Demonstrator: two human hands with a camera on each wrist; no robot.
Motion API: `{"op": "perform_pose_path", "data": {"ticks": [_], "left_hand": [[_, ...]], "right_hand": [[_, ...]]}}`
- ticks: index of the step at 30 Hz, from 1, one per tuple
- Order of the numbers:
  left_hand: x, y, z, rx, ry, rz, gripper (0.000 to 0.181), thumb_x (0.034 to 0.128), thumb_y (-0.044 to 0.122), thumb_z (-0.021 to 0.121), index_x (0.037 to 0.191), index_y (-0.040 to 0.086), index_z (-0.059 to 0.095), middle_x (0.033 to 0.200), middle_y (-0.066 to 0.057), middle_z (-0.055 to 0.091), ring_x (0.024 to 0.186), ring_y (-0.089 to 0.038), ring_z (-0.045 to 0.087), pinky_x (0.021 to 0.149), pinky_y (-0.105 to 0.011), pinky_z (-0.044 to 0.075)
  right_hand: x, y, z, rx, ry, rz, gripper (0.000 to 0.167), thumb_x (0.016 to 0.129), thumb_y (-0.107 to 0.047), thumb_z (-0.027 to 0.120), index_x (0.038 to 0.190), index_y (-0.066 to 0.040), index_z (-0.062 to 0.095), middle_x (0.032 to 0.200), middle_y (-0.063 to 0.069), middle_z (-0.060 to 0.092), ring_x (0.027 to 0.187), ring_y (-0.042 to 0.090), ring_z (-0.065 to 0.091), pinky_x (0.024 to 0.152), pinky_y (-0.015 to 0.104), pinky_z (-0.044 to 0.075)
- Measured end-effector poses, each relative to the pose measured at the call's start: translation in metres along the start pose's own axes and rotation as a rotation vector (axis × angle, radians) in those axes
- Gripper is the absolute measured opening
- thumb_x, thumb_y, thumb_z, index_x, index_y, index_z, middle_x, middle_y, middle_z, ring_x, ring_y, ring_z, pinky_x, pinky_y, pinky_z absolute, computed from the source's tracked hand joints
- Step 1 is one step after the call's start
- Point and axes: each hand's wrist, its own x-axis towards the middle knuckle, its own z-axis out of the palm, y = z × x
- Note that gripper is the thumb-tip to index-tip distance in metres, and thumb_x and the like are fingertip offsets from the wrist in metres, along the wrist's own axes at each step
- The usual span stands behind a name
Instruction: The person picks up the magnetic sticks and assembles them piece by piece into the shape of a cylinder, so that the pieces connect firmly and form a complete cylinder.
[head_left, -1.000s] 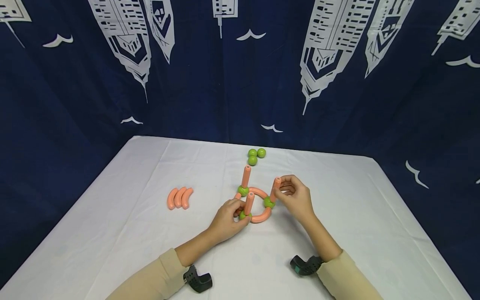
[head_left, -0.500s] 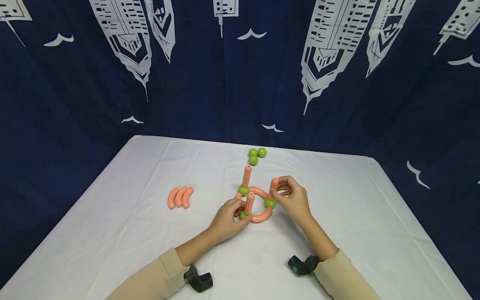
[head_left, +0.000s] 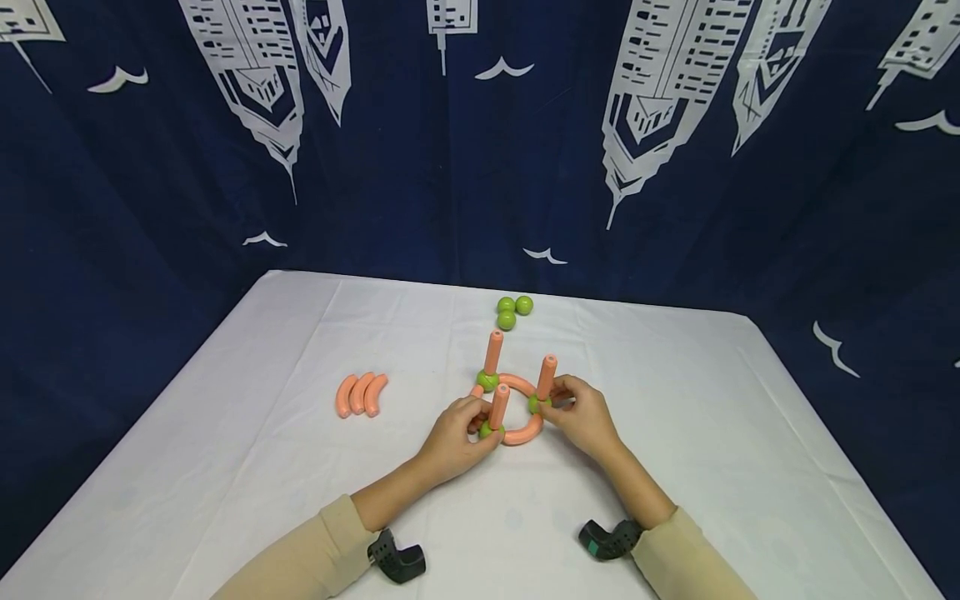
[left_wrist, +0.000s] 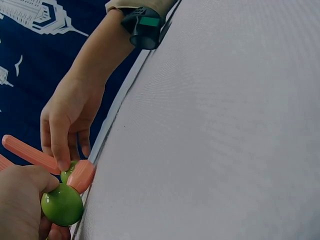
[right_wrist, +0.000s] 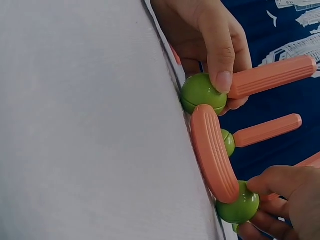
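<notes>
A ring of orange curved pieces (head_left: 525,432) and green balls lies mid-table. Upright orange sticks rise from its back ball (head_left: 487,381), right ball (right_wrist: 239,204) and front ball (right_wrist: 202,93). My left hand (head_left: 456,437) pinches the front ball between thumb and fingers, beside the front stick (head_left: 498,406). On the right side, my right hand (head_left: 587,419) holds the right ball at the foot of the right stick (head_left: 547,377). From the left wrist, the front ball (left_wrist: 62,204) shows large, partly covered by the left thumb. Part of the ring's left side is hidden behind the left hand.
Three curved orange pieces (head_left: 362,395) lie side by side on the left of the white-covered table (head_left: 300,333). Three loose green balls (head_left: 507,320) sit together near the back edge. A dark blue patterned curtain (head_left: 450,167) hangs behind.
My right hand has slid down from the right stick to the ball at its base. That stick's top has shifted slightly left. My left hand stays on the front ball.
</notes>
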Motion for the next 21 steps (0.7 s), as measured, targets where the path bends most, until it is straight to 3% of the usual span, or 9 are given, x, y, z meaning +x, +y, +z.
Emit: {"op": "perform_pose_path", "data": {"ticks": [9, 21], "left_hand": [[0.0, 0.0005, -0.0006, 0.002, -0.008, -0.013, 0.015, 0.0828, 0.01, 0.074, 0.095, 0.008, 0.065, 0.084, 0.003, 0.056, 0.077, -0.014, 0.051, 0.07, -0.027, 0.045], [-0.0003, -0.0005, -0.0004, -0.005, -0.014, -0.004, 0.019, 0.0824, 0.012, 0.076, 0.098, 0.007, 0.067, 0.086, 0.003, 0.059, 0.079, -0.012, 0.054, 0.072, -0.027, 0.047]], "right_hand": [[-0.0001, 0.0044, 0.0027, 0.029, -0.015, 0.047, 0.028, 0.081, -0.013, 0.079, 0.102, -0.001, 0.067, 0.1, 0.006, 0.064, 0.091, 0.023, 0.062, 0.077, 0.034, 0.051], [0.002, 0.007, 0.0045, 0.049, -0.002, 0.039, 0.029, 0.081, -0.013, 0.08, 0.104, -0.001, 0.066, 0.1, 0.008, 0.065, 0.092, 0.024, 0.063, 0.079, 0.035, 0.052]]}}
